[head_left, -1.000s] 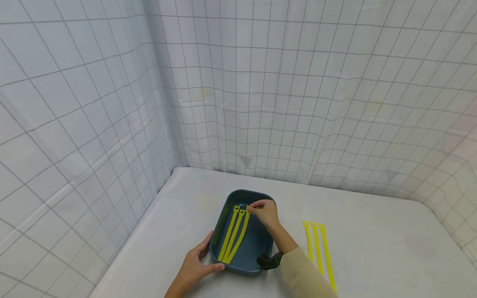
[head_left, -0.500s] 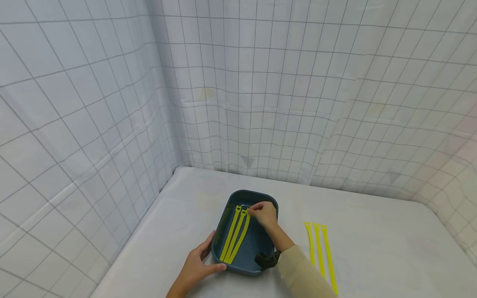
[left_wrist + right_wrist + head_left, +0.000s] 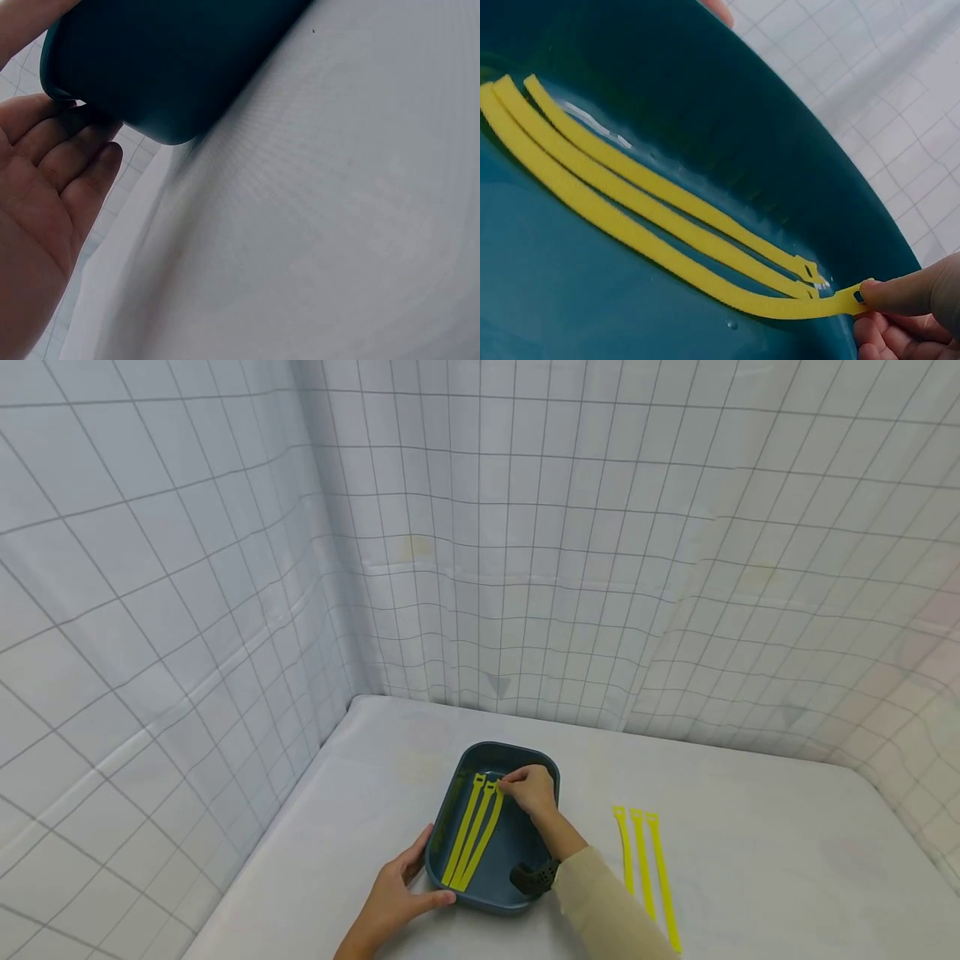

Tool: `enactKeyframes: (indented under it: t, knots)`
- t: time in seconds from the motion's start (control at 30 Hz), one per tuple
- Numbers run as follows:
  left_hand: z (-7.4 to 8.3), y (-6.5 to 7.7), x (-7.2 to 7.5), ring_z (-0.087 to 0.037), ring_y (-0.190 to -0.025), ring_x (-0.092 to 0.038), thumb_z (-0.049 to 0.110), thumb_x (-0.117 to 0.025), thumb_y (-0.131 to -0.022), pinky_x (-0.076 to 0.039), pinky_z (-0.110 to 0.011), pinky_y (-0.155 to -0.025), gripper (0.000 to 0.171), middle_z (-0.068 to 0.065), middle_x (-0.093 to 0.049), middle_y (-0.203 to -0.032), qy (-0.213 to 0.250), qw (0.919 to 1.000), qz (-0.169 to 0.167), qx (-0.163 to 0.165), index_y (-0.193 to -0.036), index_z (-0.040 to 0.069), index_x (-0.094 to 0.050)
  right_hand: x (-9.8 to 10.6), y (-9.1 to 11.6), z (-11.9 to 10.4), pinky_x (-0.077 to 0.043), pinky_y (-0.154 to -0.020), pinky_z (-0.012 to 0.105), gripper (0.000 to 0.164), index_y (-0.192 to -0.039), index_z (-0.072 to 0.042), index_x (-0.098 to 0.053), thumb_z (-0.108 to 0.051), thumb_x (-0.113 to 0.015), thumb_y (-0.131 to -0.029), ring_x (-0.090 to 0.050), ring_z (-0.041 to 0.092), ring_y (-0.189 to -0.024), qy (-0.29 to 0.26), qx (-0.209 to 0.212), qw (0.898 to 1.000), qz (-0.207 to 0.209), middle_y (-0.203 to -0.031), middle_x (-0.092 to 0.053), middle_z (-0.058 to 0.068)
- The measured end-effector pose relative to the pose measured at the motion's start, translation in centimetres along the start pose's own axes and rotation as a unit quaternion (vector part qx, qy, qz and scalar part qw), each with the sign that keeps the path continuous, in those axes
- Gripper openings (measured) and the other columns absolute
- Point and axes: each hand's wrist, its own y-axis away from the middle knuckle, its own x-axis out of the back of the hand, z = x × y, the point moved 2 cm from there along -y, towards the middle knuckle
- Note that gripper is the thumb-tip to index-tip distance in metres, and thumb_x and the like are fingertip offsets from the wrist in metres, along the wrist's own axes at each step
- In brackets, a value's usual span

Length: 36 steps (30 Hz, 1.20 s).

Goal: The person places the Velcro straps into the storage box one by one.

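Note:
A dark teal plastic bin [image 3: 517,835] sits on the white-covered table. Three yellow hook-and-loop cable ties [image 3: 652,214] lie lengthwise inside it, side by side along its left half in the head view. My right hand [image 3: 531,789] reaches into the bin and pinches the slotted head of the rightmost tie [image 3: 802,307] between thumb and fingers. That head is lifted a little and the strap bends down to the bottom. My left hand [image 3: 397,889] holds the bin's near left corner, thumb at the near rim and fingers along the outer left side.
To the right of the bin, several yellow ties [image 3: 642,860] lie in a row on the table [image 3: 765,868], partly behind the right sleeve [image 3: 607,902]. A black wrist device [image 3: 532,878] overlaps the bin's near right corner. White grid-patterned curtains [image 3: 525,568] surround the table.
The view shifts slightly between the first and second frames. Both hands stay nearly still, and my right hand keeps its pinch on the tie.

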Motion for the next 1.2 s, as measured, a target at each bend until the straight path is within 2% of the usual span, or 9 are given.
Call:
enactKeyframes:
  t: [0.67,0.9,1.2]
  knots:
    - [0.04,0.08,-0.04,-0.028,-0.128,-0.035,0.018,-0.082,-0.068,-0.038,-0.034,-0.099,0.090,-0.016,-0.033,-0.143,0.005,0.9999,-0.011,0.002,-0.141,0.001,-0.033,-0.29,-0.60,0.25,-0.052,-0.053,0.029,0.009,-0.069,0.000,-0.070,-0.004,-0.073,-0.076,-0.057,0.014,-0.057,0.059,0.014,0.998,-0.012,-0.068,-0.065,0.006]
    - [0.10,0.15,0.04,-0.027,-0.127,-0.037,0.017,-0.083,-0.068,-0.039,-0.033,-0.099,0.089,-0.016,-0.034,-0.142,0.002,1.0000,-0.007,0.000,-0.141,0.001,-0.034,-0.43,-0.53,0.11,-0.052,-0.053,0.028,0.009,-0.070,0.002,-0.070,-0.004,-0.071,-0.077,-0.057,0.014,-0.057,0.069,0.016,0.997,-0.022,-0.068,-0.065,0.007]
    - [-0.02,0.07,0.04,-0.028,-0.127,-0.037,0.018,-0.082,-0.068,-0.039,-0.033,-0.098,0.089,-0.017,-0.035,-0.142,-0.002,1.0000,-0.007,-0.005,-0.140,0.000,-0.034,-0.67,-0.62,0.23,-0.053,-0.053,0.028,0.007,-0.077,0.002,-0.070,-0.004,-0.070,-0.079,-0.059,0.016,-0.061,0.106,0.010,0.994,-0.005,-0.074,-0.065,0.009]
